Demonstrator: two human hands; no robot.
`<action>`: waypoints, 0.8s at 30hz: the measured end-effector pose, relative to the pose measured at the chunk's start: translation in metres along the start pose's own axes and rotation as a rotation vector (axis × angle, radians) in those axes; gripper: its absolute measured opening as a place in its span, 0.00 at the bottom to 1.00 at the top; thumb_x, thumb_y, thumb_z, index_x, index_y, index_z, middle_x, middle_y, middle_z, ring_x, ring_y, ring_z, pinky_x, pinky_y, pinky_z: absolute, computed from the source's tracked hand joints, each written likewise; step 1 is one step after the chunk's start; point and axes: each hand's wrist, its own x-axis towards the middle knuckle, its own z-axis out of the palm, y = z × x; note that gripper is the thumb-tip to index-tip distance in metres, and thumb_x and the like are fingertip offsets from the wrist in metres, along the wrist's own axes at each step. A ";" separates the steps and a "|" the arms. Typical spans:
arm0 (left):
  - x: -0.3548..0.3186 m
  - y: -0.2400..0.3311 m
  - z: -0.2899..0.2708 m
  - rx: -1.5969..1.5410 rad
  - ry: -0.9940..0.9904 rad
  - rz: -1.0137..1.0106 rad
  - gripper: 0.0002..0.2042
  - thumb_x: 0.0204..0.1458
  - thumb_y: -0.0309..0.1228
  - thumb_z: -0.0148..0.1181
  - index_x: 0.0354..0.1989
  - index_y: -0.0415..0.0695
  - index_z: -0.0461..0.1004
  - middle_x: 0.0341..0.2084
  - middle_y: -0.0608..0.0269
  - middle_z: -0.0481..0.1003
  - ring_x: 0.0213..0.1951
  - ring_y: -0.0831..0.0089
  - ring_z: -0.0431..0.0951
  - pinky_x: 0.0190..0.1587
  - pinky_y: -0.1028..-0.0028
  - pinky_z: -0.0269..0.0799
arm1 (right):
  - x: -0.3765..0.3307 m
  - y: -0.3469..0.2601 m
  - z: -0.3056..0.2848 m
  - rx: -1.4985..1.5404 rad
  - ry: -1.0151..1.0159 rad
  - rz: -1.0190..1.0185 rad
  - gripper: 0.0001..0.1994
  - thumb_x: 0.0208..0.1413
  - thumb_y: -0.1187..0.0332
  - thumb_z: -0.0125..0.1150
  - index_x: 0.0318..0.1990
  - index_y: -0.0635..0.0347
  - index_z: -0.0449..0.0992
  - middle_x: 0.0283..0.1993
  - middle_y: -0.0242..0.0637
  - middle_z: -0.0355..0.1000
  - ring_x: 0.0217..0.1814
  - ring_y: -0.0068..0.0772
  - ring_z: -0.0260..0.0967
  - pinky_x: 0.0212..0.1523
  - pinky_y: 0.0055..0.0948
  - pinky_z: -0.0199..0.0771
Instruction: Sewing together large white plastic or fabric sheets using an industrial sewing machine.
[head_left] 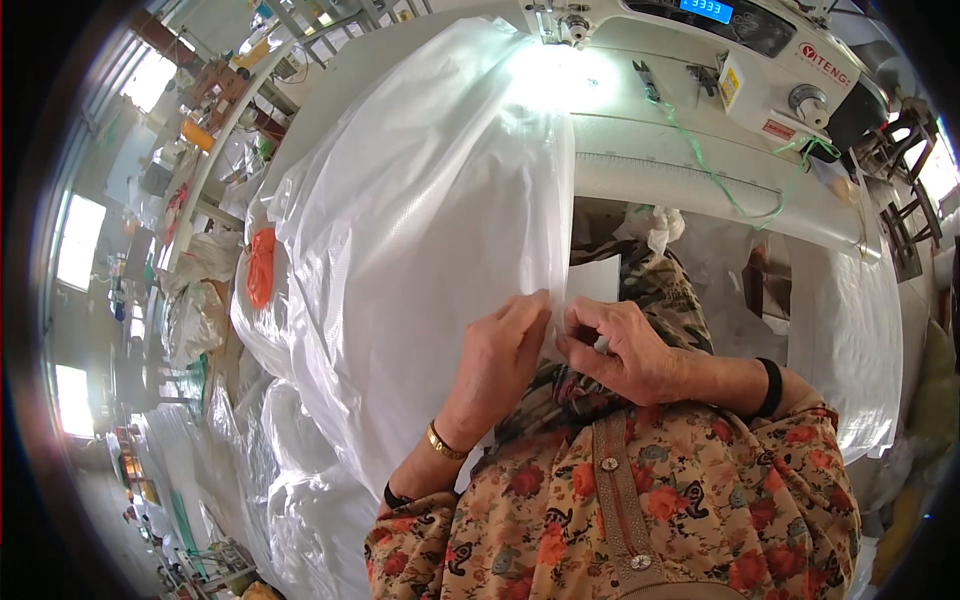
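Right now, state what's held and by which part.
Left grip and right grip pinch the translucent white plastic sheet by its right-hand edge. What the small white patch within the right grip is cannot be told.

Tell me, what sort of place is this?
Probably a sewing workshop. A sewing machine stands on the worktable, white sheeting runs up to its lit needle end, and a measuring scale is marked on the tabletop.
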 end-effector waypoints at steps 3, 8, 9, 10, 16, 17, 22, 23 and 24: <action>-0.004 0.001 -0.004 0.034 -0.059 -0.017 0.06 0.56 0.22 0.56 0.41 0.38 0.73 0.30 0.50 0.73 0.30 0.49 0.76 0.33 0.63 0.70 | -0.002 0.002 0.004 0.009 -0.043 0.047 0.07 0.57 0.72 0.59 0.37 0.62 0.67 0.27 0.42 0.70 0.28 0.44 0.72 0.32 0.37 0.72; -0.005 -0.009 -0.009 -0.101 -0.081 -0.039 0.05 0.56 0.19 0.55 0.39 0.36 0.75 0.28 0.54 0.70 0.29 0.58 0.74 0.31 0.69 0.68 | 0.001 0.007 0.014 -0.194 -0.096 -0.144 0.10 0.55 0.70 0.62 0.37 0.64 0.67 0.29 0.45 0.72 0.33 0.53 0.73 0.33 0.42 0.72; -0.005 -0.011 -0.010 -0.153 -0.101 -0.085 0.05 0.56 0.19 0.55 0.38 0.37 0.75 0.28 0.54 0.68 0.28 0.58 0.72 0.31 0.69 0.67 | 0.001 0.007 0.016 -0.228 -0.122 -0.125 0.10 0.55 0.70 0.62 0.37 0.64 0.67 0.30 0.46 0.72 0.33 0.54 0.73 0.33 0.43 0.73; -0.005 -0.014 -0.010 -0.198 -0.104 -0.104 0.04 0.56 0.19 0.55 0.38 0.36 0.76 0.27 0.57 0.69 0.27 0.64 0.72 0.30 0.71 0.67 | 0.002 0.006 0.018 -0.260 -0.150 -0.177 0.10 0.55 0.70 0.62 0.37 0.65 0.67 0.31 0.46 0.72 0.34 0.54 0.73 0.34 0.43 0.73; -0.017 -0.028 -0.001 -0.527 0.024 -0.428 0.05 0.58 0.23 0.59 0.35 0.35 0.79 0.21 0.72 0.72 0.25 0.86 0.65 0.26 0.77 0.63 | 0.005 0.008 0.013 -0.355 -0.357 -0.295 0.10 0.58 0.69 0.60 0.41 0.65 0.69 0.35 0.47 0.71 0.39 0.50 0.73 0.38 0.40 0.74; -0.017 -0.030 -0.005 -0.462 0.066 -0.420 0.05 0.58 0.24 0.60 0.34 0.35 0.79 0.20 0.75 0.72 0.24 0.87 0.64 0.25 0.78 0.61 | 0.010 0.014 0.009 -0.328 -0.309 -0.299 0.10 0.58 0.69 0.59 0.42 0.65 0.69 0.35 0.46 0.72 0.39 0.48 0.73 0.38 0.38 0.74; 0.009 -0.019 -0.070 -0.132 0.166 -0.376 0.05 0.58 0.23 0.60 0.31 0.36 0.78 0.19 0.78 0.68 0.22 0.89 0.60 0.23 0.82 0.54 | 0.066 0.057 0.001 0.276 0.411 0.235 0.15 0.61 0.65 0.59 0.50 0.66 0.70 0.41 0.46 0.75 0.43 0.39 0.76 0.45 0.36 0.74; 0.019 -0.010 -0.087 -0.050 0.181 -0.225 0.04 0.58 0.22 0.59 0.33 0.34 0.77 0.20 0.73 0.68 0.23 0.88 0.59 0.24 0.81 0.55 | 0.080 0.061 0.002 0.179 0.383 0.134 0.16 0.60 0.67 0.59 0.51 0.66 0.69 0.43 0.47 0.76 0.44 0.42 0.75 0.46 0.38 0.74; 0.034 -0.001 -0.103 0.032 0.151 -0.038 0.03 0.57 0.21 0.60 0.34 0.33 0.77 0.20 0.68 0.69 0.23 0.85 0.60 0.24 0.79 0.57 | 0.096 0.062 0.004 0.078 0.348 0.201 0.16 0.59 0.69 0.59 0.52 0.66 0.69 0.44 0.47 0.76 0.45 0.45 0.75 0.47 0.40 0.74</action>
